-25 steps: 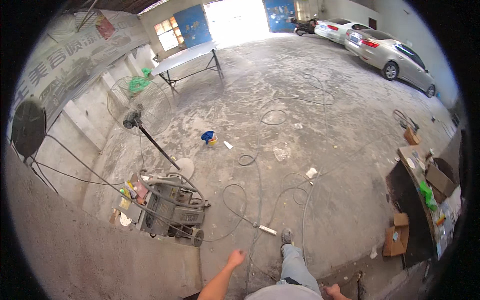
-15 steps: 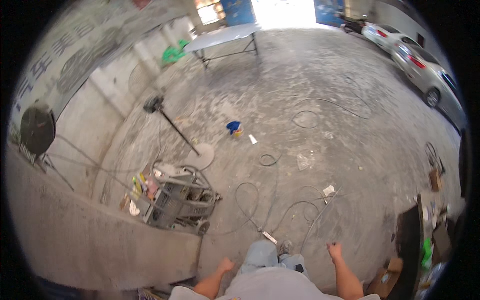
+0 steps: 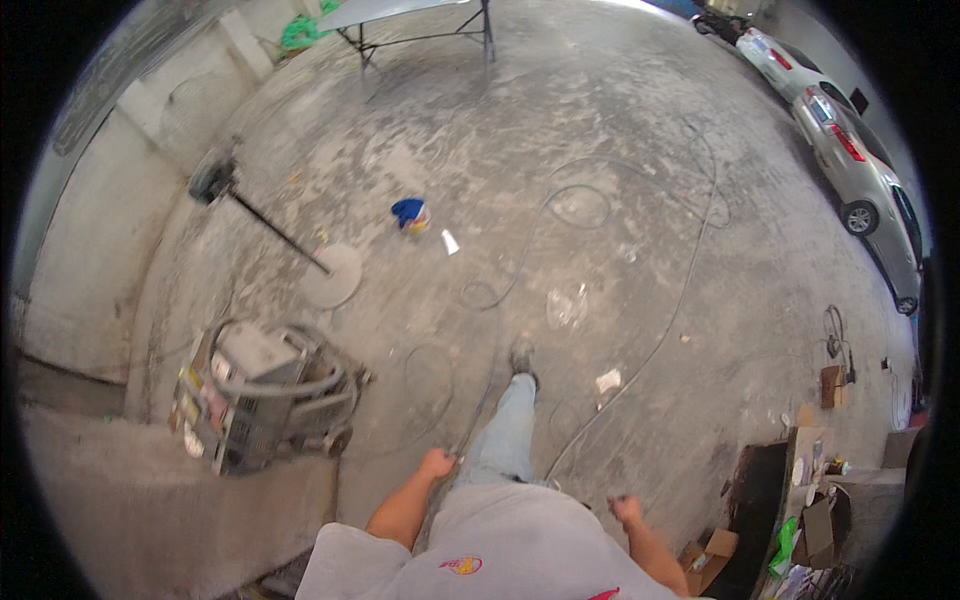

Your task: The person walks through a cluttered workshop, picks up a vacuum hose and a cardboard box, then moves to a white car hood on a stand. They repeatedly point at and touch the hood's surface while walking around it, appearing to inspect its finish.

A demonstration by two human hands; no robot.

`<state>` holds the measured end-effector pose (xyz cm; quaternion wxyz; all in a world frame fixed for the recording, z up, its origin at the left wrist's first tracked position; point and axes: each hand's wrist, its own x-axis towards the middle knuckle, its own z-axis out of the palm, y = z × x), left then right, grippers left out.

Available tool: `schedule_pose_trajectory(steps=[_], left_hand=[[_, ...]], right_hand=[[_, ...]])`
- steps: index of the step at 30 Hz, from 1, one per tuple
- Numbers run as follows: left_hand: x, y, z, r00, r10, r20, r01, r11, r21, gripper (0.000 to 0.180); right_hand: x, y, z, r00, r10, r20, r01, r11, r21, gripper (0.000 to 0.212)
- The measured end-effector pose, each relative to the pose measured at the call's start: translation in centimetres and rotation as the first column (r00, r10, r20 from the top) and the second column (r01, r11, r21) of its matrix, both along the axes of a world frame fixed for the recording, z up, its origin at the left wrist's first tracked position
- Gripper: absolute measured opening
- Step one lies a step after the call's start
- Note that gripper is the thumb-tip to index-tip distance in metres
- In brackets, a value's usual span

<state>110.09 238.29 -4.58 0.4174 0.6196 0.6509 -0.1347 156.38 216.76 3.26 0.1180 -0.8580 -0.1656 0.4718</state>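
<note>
Passing the gray hose [image 3: 655,350] on the floor, with left hand [image 3: 437,465] and right hand [image 3: 625,508] to either side of its nearest stretch. Cannot tell whether with fingers apart, together or clamped on something. Has just swung one shoe [image 3: 523,365] farther forward, seemingly walking, not handling. To step around: hose loops, clear plastic [image 3: 567,306]. Beyond: bucket [image 3: 420,222]; leftward, wheeled machine [image 3: 265,395]; rightward, cluttered table [image 3: 757,490].

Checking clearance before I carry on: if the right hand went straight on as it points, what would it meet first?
In the picture, the line ahead of the right hand first crosses the grey hose. The hand seems raised above it, so may pass over; depth is unclear.
</note>
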Motion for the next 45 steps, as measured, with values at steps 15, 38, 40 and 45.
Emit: schedule_pose_trajectory(steps=[15, 38, 40, 45], left_hand=[[26.4, 51.7, 8.7, 0.937, -0.096, 0.335, -0.003, 0.959, 0.283, 0.041], [11.8, 68.5, 5.9, 0.798, 0.602, 0.026, -0.602, 0.797, 0.042, 0.033], [14.3, 72.5, 5.6, 0.555, 0.796, 0.241, -0.818, 0.575, -0.013, 0.029], [18.9, 79.9, 4.0, 0.666, 0.713, 0.219, -0.745, 0.649, 0.156, 0.028]], right_hand=[[11.7, 31.2, 2.3, 0.902, -0.432, 0.022, 0.421, 0.889, 0.178, 0.024], [26.5, 100.4, -1.9, 0.670, 0.687, 0.281, -0.715, 0.700, -0.007, 0.034], [25.2, 110.9, 1.4, 0.696, 0.540, 0.473, -0.674, 0.719, 0.172, 0.032], [18.3, 130.8, 7.7, 0.680, 0.525, 0.512, -0.720, 0.612, 0.328, 0.033]])
